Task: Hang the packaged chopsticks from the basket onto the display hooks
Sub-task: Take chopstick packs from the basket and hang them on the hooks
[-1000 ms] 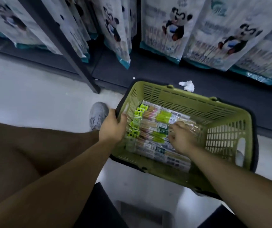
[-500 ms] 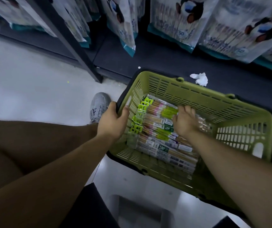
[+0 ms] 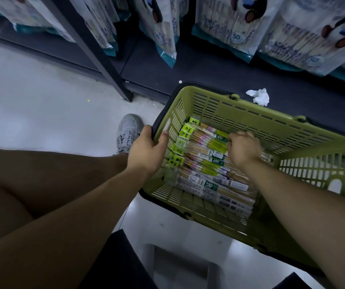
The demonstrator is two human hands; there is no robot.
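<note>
A green plastic basket (image 3: 276, 130) stands on the floor below me. Several clear packs of chopsticks (image 3: 205, 170) with green labels lie stacked inside it. My left hand (image 3: 146, 151) grips the basket's left rim, thumb inside the wall. My right hand (image 3: 242, 148) is down in the basket with its fingers curled over the top packs near the far wall. Whether it has a pack pinched is hidden by the hand. No display hooks are in view.
White bagged goods (image 3: 288, 32) hang along the dark shelf unit behind the basket. A crumpled white tissue (image 3: 259, 97) lies on the dark base shelf. A dark upright post (image 3: 96, 57) slants down at left. My grey shoe (image 3: 127, 132) is beside the basket. A grey stool (image 3: 180, 265) is beneath me.
My right hand has slid from the middle of the stack toward the far side of the basket. The view has dropped closer to the basket. My left hand stays on the rim.
</note>
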